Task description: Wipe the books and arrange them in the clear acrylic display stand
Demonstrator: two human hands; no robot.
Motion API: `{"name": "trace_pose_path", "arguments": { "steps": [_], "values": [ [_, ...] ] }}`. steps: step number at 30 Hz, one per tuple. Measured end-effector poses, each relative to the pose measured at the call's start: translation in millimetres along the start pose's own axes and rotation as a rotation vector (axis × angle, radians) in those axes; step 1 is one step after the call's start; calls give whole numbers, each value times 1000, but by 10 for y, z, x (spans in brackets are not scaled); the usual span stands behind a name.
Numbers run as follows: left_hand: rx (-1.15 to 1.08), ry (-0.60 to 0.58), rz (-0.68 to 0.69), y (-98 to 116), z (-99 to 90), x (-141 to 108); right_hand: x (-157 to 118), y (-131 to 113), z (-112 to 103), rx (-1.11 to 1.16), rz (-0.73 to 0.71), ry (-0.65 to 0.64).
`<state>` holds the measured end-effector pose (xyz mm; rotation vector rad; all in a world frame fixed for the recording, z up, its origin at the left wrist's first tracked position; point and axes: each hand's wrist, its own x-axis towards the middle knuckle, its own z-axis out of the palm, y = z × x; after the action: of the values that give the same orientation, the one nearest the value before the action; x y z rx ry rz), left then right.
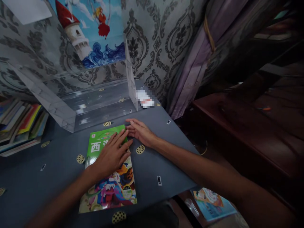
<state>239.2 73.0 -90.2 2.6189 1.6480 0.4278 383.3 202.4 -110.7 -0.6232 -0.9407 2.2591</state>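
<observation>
A paperback book [111,190] with a green top and a colourful cartoon cover lies face up on the grey-blue patterned table [163,152]. Across its upper cover rests my left hand [112,153], flat with fingers stretched towards the upper right. My right hand [141,131] is at the book's top right corner, its fingers extended and slightly bent. The fingertips of both hands come close together there. Part of the cover lettering is hidden under my left hand. Neither hand grips anything that I can see.
Behind the book stands a clear plastic rack [68,122]. A stack of books [26,120] leans at the left. A blurred white item [145,98] lies right of the rack. Below the table's right edge is another book [213,204]. A dark red wooden surface [228,117] stands at right.
</observation>
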Motion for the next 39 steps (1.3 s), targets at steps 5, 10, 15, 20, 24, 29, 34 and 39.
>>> {"name": "trace_pose_path", "arguments": {
  "steps": [5, 10, 15, 20, 24, 29, 34, 39],
  "values": [
    [-63, -62, 23, -49, -115, -45, -7, -5, -20, -50, -1, -41],
    [-83, -68, 88, -87, -222, -205, -13, 13, -15, -132, 1, -117],
    [65, 49, -215, 38, -216, -199, -23, 16, 10, -174, 10, -155],
    [297, -58, -456, 149, -205, 31, -42, 15, 20, -200, 4, -170],
    [333, -117, -483, 172, -224, 117, -50, 33, 22, -223, -18, -172],
    [291, -113, -471, 160, -262, 131, -52, 38, 24, -273, -60, -191],
    [198, -91, -447, 129, -338, 152, -55, 39, 15, -336, -117, -197],
    [144, -82, -469, 91, -385, 152, -69, 32, 10, -347, -98, -202]
  ]
}}
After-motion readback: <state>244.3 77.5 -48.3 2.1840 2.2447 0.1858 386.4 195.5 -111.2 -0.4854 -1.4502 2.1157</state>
